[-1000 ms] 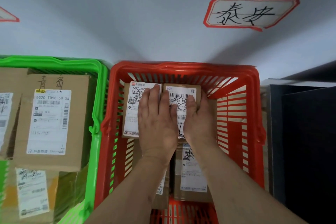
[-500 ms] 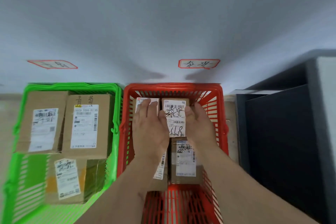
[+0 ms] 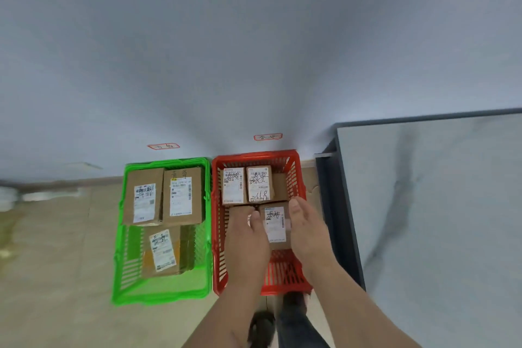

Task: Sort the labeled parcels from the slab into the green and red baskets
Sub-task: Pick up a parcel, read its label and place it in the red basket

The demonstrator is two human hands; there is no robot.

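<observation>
Parcels fill both baskets on the floor: three labeled boxes (image 3: 163, 198) lie in the green basket (image 3: 120, 263), and four more (image 3: 260, 183) lie in the red basket (image 3: 217, 234) just beside it. Both hands hang above the red basket's near half, holding nothing. The left hand (image 3: 245, 237) and right hand (image 3: 306, 232) have relaxed, released fingers. A grey slab (image 3: 429, 192) stands to the right.

Soft, even, dimmish light; motion-blurred frame (edges bowed by the wide lens).
</observation>
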